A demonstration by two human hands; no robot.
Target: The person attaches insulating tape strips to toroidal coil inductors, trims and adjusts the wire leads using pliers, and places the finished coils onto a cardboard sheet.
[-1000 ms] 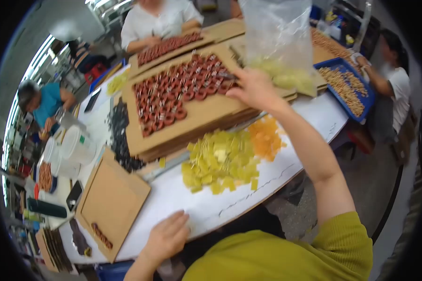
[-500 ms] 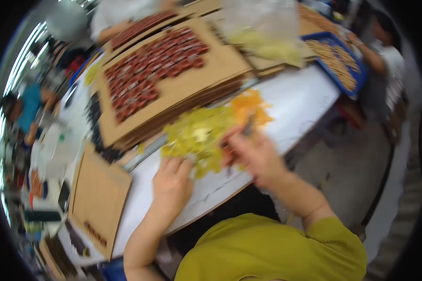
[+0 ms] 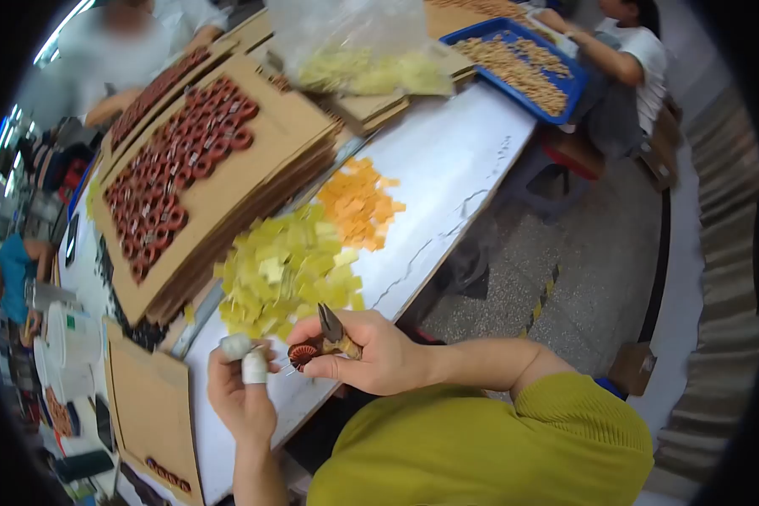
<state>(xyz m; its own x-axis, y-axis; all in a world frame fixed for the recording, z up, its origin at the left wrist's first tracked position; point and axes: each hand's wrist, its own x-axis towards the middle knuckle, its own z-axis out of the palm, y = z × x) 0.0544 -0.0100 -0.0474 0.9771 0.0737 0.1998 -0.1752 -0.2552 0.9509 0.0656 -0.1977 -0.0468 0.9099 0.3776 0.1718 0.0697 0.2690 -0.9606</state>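
My right hand (image 3: pixel 384 354) is closed around pliers (image 3: pixel 331 324), their dark jaws pointing up. Its thumb and fingers also grip a copper-wound ring coil (image 3: pixel 304 354), whose thin wire leads stick out to the left. White tape covers two fingertips of my left hand (image 3: pixel 243 388). That hand is curled just left of the coil, and a small dark piece shows at its fingertips, too unclear to name. Beyond both hands, a heap of yellow square pieces (image 3: pixel 287 270) lies on the white tabletop (image 3: pixel 447 185), touching a smaller heap of orange pieces (image 3: pixel 358 202).
Stacked cardboard trays (image 3: pixel 253 169) hold rows of reddish ring coils (image 3: pixel 152 211). Behind are a clear bag (image 3: pixel 354 42) of yellow pieces and a blue tray (image 3: pixel 578 84) of tan parts. Another cardboard tray (image 3: pixel 152 405) lies at left. Other people sit around the table.
Both hands have drawn back from the yellow heap toward my body and come close together. A coil now shows clearly in my right hand with the pliers. The view has shifted.
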